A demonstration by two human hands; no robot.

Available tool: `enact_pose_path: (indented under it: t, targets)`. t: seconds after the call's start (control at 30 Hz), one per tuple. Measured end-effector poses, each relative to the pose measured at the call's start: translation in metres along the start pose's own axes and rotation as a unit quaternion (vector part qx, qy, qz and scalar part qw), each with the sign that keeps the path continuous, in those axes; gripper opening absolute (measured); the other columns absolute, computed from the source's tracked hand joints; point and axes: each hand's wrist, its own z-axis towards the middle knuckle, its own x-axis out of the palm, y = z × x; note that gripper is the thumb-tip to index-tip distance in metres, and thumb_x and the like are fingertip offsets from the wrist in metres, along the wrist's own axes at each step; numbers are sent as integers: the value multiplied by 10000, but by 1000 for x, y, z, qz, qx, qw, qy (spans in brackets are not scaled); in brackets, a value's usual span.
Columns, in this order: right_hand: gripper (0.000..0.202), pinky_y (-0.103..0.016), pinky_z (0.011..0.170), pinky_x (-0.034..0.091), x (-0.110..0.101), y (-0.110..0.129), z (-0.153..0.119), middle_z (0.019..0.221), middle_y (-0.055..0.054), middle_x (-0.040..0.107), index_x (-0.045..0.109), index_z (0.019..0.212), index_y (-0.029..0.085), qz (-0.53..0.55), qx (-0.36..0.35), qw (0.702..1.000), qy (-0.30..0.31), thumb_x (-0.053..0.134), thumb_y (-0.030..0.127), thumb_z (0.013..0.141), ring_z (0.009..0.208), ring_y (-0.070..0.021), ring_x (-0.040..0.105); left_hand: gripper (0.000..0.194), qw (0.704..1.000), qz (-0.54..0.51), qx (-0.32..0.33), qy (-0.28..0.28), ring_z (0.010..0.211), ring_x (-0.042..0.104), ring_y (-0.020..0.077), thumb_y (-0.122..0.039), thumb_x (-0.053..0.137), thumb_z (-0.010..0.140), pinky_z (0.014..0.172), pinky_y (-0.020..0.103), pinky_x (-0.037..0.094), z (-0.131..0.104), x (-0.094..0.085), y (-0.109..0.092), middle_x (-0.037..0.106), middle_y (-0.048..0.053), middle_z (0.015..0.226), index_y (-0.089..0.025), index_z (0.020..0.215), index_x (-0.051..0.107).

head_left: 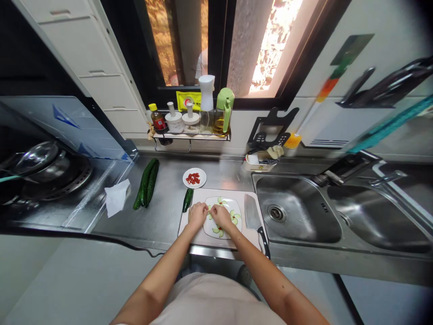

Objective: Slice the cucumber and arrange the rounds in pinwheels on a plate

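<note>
A white square plate (223, 228) rests on the pale cutting board (198, 239), bearing flower-like groups of thin green slices (233, 217) with small red centres. Over the plate's left part, my left hand (197, 214) has its fingers pinched together. My right hand (220, 215) is also pinched, close beside it above the same plate. Whatever the fingertips hold is too small to name. A cleaver (252, 212) lies on the board's right side. Behind the board stands a small round plate of red pieces (194, 178). A cut cucumber piece (187, 200) lies at the board's left corner.
Whole cucumbers (147, 183) and a white paper (116, 198) lie on the counter to the left. A pot (50, 164) stands on the stove. The double sink (297, 207) is at the right. Seasoning jars line a wall rack (199, 136).
</note>
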Motion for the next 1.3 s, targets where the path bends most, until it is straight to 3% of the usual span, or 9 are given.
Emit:
enact_pose_path:
  t: [0.43,1.3]
  targets:
    - [156,-236,564,243,-3,5,-2,835,-51,664,625,858,183,-74,10,997,-2,503,277,881,767,-147,578,144,1000,13,3,2,950,568,191,-244,526,862,826,297,369,2,0,0,628,45,968,-228,943,645]
    - [145,-234,572,226,-6,1,-7,848,-36,659,610,909,205,-48,42,998,-25,503,293,867,782,-151,568,149,1000,-5,-12,-2,964,567,190,-252,556,843,834,290,373,2,-3,-5,627,50,989,-218,951,652]
